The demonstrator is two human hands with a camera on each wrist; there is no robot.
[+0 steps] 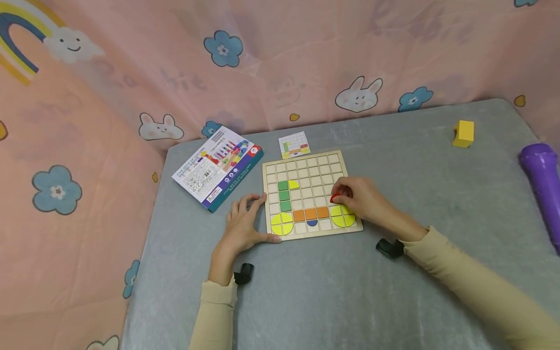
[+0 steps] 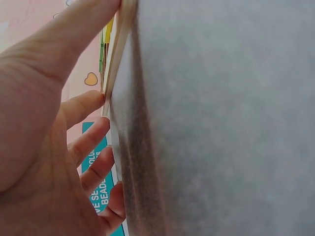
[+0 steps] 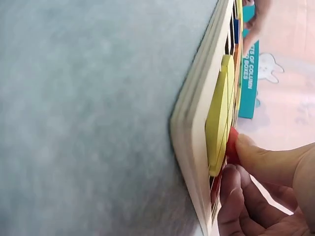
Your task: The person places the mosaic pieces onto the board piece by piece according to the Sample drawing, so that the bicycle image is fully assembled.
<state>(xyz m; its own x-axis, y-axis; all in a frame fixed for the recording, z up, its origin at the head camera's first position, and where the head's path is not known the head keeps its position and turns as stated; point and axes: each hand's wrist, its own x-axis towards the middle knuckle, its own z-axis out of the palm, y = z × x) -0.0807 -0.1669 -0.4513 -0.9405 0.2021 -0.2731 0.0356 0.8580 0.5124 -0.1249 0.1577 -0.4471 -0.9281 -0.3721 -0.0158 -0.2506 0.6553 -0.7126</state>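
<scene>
A wooden grid board (image 1: pixel 310 235) bears flat coloured tiles. Toward its right side my right hand (image 1: pixel 360 197) pinches a small red piece (image 3: pixel 233 146) between thumb and fingers, low over the squares just above the right yellow circle (image 1: pixel 343 216). My left hand (image 1: pixel 245 224) is spread at the lower left corner, index fingertip at the left edge and thumb at the front edge. Green squares (image 1: pixel 285 195) form a column above the left yellow circle (image 1: pixel 282 224). Orange squares (image 1: pixel 310 214) run between the circles, with a blue half-round (image 1: pixel 312 223) below and a yellow piece (image 1: pixel 293 184) beside the top green one.
Behind the board lies a pattern card (image 1: pixel 294 145) with a coloured grid. A printed box (image 1: pixel 218 167) lies at the left, near the left fingers. Toward the far right are a yellow block (image 1: pixel 463 133) and a purple microphone-shaped object (image 1: pixel 541 187). A pink curtain (image 1: pixel 271 63) hangs behind the table.
</scene>
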